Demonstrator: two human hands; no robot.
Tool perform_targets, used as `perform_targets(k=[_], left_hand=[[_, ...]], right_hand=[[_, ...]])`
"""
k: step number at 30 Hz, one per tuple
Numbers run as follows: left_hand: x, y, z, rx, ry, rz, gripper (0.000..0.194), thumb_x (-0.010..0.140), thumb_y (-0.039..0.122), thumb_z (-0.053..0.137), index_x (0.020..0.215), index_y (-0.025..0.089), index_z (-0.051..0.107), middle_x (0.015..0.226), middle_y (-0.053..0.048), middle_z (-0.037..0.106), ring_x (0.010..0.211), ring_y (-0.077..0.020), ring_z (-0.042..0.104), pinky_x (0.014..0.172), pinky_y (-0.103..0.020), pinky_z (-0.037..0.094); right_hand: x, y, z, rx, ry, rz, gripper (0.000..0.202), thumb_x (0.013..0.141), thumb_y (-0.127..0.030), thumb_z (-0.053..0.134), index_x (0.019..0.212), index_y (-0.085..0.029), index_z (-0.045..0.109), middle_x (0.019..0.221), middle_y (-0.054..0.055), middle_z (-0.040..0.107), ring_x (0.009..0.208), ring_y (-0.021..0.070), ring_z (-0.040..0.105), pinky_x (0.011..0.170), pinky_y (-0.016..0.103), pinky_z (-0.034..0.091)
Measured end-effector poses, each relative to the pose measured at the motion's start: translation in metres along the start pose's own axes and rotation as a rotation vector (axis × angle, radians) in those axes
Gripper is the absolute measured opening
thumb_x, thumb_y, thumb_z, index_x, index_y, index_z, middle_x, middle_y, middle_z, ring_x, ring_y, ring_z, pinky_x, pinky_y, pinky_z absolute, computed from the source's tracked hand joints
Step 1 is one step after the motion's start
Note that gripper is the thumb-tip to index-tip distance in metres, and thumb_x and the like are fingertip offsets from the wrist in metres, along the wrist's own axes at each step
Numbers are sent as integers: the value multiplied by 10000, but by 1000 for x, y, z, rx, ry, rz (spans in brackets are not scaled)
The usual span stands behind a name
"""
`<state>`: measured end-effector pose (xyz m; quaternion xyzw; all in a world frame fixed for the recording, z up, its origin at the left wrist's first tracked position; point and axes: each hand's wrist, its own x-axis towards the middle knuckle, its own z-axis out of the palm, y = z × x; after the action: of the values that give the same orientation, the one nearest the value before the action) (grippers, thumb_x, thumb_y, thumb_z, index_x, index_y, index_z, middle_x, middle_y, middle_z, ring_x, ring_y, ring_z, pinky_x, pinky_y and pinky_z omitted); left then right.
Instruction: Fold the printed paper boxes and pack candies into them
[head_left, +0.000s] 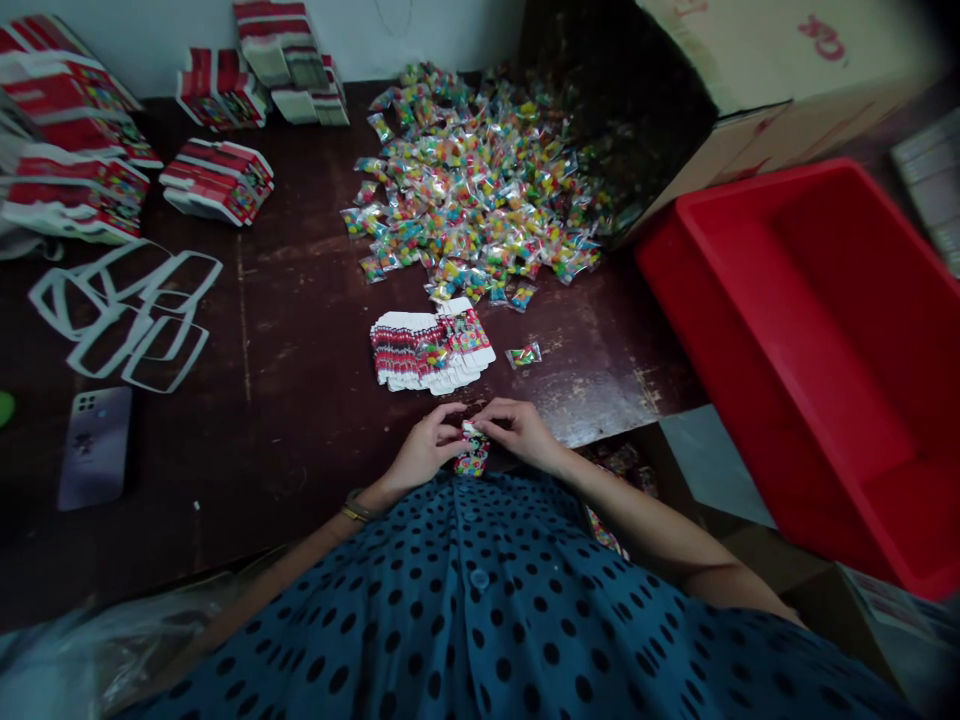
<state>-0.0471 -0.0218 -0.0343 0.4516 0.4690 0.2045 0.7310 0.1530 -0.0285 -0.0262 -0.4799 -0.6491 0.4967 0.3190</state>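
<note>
Candy packets (472,190) behind cartons (409,348), left of bin (720,370)

Your landmark is the purple-grey phone (94,450), lying face down with its cameras up. Just beyond it you have a heap of overlapping white loops (133,322). Left of the phone, a green object (6,408) is cut off by your view. A tiny white scrap (196,506) sits to its right. Well apart, far right of the phone, stand a red tub (712,340) and, farther back, a cardboard box (787,130) with red markings. Nearer you than the phone is clear plastic (127,650).
</note>
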Motion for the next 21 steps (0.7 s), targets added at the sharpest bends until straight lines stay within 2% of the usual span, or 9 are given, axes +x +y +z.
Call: perform_targets(k=[4,7,9,11,13,17,19,21], left_hand=[[-3,-3,-1,17,8,7,646,702,283,735,1276,143,473,800,-31,717,764,-181,665,736,-295,498],[-5,-4,-2,43,11,12,670,711,287,729,1306,142,458,798,-34,713,741,-173,656,730,-292,488],[-5,-5,-2,40,24,12,622,713,297,728,1262,144,478,804,-38,713,742,-177,658,729,-299,490],[-5,-6,-1,23,48,25,521,710,302,732,1153,159,498,816,-37,711,765,-184,665,737,-308,498],[-5,-8,0,7,67,45,436,699,299,742,1030,180,486,830,-33,709,798,-192,674,754,-318,505],[-4,-11,1,30,54,86,372,691,296,749,919,190,474,874,-40,711,860,-207,685,804,-344,510],[-4,-13,0,55,55,112,333,704,309,739,907,183,507,900,-50,711,892,-216,684,830,-356,510],[-3,-14,0,83,74,134,308,703,324,739,894,174,550,918,-62,714,918,-224,680,859,-367,505]], right_hand=[[-3,-3,-3,-96,-52,-62,221,905,-295,542,952,-177,723,887,69,676,816,157,624,751,274,493],[-9,-7,-3,-183,-156,-150,263,919,-277,509,1091,-198,691,1021,94,649,965,184,590,854,320,478],[-11,-7,-3,-185,-165,-153,286,916,-269,509,1144,-203,669,1075,104,632,1014,193,571,889,341,465],[-11,-3,-1,-88,-114,-63,275,918,-280,506,1109,-189,683,1042,97,650,979,181,590,880,329,470],[-6,4,0,66,-64,88,271,912,-321,516,1029,-164,704,979,80,681,895,162,620,838,303,485],[5,17,-4,314,-137,347,344,845,-433,578,934,-125,702,795,31,697,617,110,592,627,239,495],[7,19,-6,371,-186,384,364,833,-452,583,924,-119,698,738,14,684,562,95,565,582,225,481],[6,17,-6,349,-179,335,347,840,-440,580,921,-126,704,771,21,694,625,109,595,633,239,492]])
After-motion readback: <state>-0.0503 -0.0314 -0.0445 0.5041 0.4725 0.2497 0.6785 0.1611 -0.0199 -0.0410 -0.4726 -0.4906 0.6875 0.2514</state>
